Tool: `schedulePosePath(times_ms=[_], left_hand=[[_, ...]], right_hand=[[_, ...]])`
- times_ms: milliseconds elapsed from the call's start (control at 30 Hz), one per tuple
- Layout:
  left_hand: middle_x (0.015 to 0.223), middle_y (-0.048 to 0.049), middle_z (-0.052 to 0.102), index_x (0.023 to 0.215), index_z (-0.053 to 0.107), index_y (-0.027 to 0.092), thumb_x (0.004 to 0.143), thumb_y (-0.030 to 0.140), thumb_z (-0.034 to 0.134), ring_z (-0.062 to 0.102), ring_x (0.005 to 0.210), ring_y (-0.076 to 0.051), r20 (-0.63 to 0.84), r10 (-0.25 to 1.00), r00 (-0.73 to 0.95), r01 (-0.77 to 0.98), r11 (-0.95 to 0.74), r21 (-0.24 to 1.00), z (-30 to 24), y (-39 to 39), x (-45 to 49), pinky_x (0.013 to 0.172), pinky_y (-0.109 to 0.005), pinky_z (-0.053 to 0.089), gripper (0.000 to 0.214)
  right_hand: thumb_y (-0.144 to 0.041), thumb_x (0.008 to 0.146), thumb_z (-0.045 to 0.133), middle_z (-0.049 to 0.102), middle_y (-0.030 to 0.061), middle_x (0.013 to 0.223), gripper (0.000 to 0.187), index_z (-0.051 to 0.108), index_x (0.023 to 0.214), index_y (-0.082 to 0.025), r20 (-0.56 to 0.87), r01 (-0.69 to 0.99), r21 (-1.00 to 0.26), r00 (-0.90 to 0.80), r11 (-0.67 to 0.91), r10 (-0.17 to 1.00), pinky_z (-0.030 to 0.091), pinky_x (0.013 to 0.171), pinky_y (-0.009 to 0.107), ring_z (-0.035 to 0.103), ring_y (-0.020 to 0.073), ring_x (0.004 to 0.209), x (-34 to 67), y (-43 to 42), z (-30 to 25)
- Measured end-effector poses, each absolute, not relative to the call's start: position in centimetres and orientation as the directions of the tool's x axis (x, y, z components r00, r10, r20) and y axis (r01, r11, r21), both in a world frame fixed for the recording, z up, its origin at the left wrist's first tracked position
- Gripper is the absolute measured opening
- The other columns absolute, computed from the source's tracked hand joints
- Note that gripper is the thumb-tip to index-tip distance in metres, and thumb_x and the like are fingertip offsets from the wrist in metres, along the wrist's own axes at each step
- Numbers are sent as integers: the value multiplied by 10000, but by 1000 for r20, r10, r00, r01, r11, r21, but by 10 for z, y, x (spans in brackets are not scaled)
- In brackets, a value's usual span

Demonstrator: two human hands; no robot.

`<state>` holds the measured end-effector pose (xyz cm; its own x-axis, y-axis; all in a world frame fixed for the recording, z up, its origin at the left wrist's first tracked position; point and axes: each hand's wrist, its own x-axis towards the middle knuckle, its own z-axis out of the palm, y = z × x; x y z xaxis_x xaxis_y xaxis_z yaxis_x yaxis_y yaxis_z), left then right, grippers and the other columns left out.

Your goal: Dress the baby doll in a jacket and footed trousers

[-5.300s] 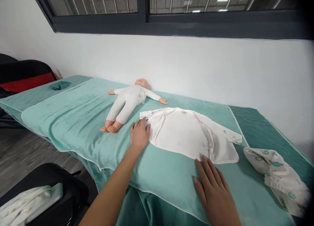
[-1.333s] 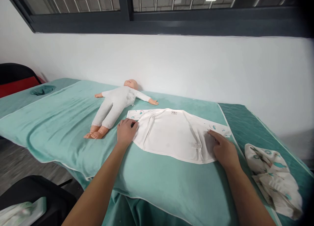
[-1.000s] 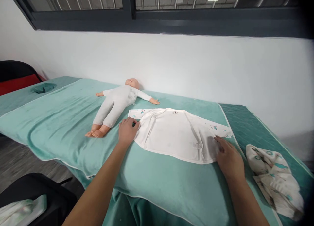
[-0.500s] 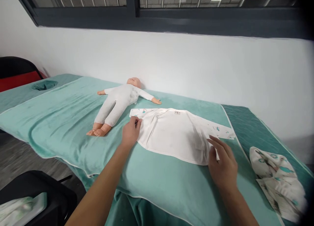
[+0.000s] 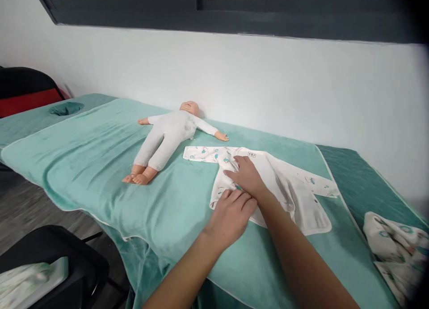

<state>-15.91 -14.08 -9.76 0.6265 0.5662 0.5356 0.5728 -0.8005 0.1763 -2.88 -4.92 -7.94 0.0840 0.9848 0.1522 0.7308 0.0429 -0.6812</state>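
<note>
We note the shirt on the bed beside the doll: sleeves laid out, patterned part not yet flat. Our right hand lies over it, fingers loosely spread; whether our curled left hand pinches cloth, we cannot tell.

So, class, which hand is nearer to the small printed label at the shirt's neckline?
Right. The right hand is just on the near side of the label; the left hand is farther, at the shirt's lower edge.
</note>
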Motion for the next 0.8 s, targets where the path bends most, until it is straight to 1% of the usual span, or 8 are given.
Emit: schedulePosePath(times_ms=[133, 233, 367, 467, 567, 633, 700, 800], left_hand=[[1072, -82, 673, 1154, 559, 216, 884, 65, 483, 570, 1024, -246, 494, 680, 542, 646, -713, 273, -98, -143, -167, 800, -429, 436, 318], [1050, -90, 661, 1084, 579, 222, 873, 107, 536, 559, 993, -266, 459, 758, 464, 728, -621, 289, -100, -146, -171, 784, -448, 436, 244], [962, -93, 655, 1000, 601, 230, 901, 159, 535, 564, 916, -264, 483, 769, 419, 748, -594, 297, -104, -151, -171, 733, -442, 434, 138], [917, -91, 660, 1003, 607, 233, 939, 184, 490, 565, 854, -242, 541, 750, 380, 709, -612, 351, -106, -153, -172, 697, -419, 437, 142], [897, -73, 662, 980, 599, 242, 963, 220, 469, 582, 844, -219, 563, 798, 216, 610, -560, 560, -107, -150, -176, 730, -394, 468, 133], [930, -61, 648, 998, 579, 248, 986, 260, 438, 597, 869, -196, 503, 864, -13, 491, -433, 756, -107, -146, -181, 769, -358, 497, 143], [1069, -72, 615, 1115, 532, 252, 997, 293, 417, 599, 967, -184, 408, 861, -304, 350, -298, 888, -107, -142, -186, 832, -334, 514, 170], [1280, -111, 501, 1260, 448, 234, 973, 274, 471, 520, 1186, -203, 414, 724, -551, 292, -298, 909, -105, -140, -189, 1007, -377, 460, 291]], right_hand=[[-436, 781, 606, 613, 92, 1088, 485, 578, 1208, -210, 157, 737, -672, 238, -73, 958, 457, 854, 382, 600, 258, 969, -18, -51, -94], [-420, 791, 582, 649, 27, 839, 304, 646, 1032, -246, 94, 669, -728, 314, -150, 945, 438, 780, 355, 598, 232, 821, -3, -52, -93], [-412, 791, 559, 662, 22, 747, 232, 652, 910, -236, 68, 575, -800, 374, -174, 925, 450, 739, 352, 606, 230, 781, 16, -48, -94], [-412, 777, 579, 706, 49, 797, 300, 645, 990, -212, 25, 471, -862, 406, -186, 914, 493, 695, 368, 642, 239, 756, 25, -44, -99], [-437, 816, 556, 740, 75, 930, 415, 600, 1148, -191, 1, 356, -923, 378, -145, 926, 544, 693, 373, 688, 234, 791, 19, -42, -98], [-454, 869, 527, 724, 78, 1114, 484, 530, 1283, -205, 83, 261, -965, 280, 7, 956, 556, 815, 376, 691, 226, 979, 7, -42, -92], [-462, 907, 525, 654, 68, 1300, 531, 454, 1384, -241, 222, 170, -965, 131, 199, 966, 498, 988, 394, 602, 214, 1211, -9, -44, -87], [-472, 926, 540, 530, 63, 1464, 509, 487, 1389, -269, 322, 280, -905, -42, 321, 946, 360, 1146, 429, 439, 212, 1390, -26, -49, -88]])
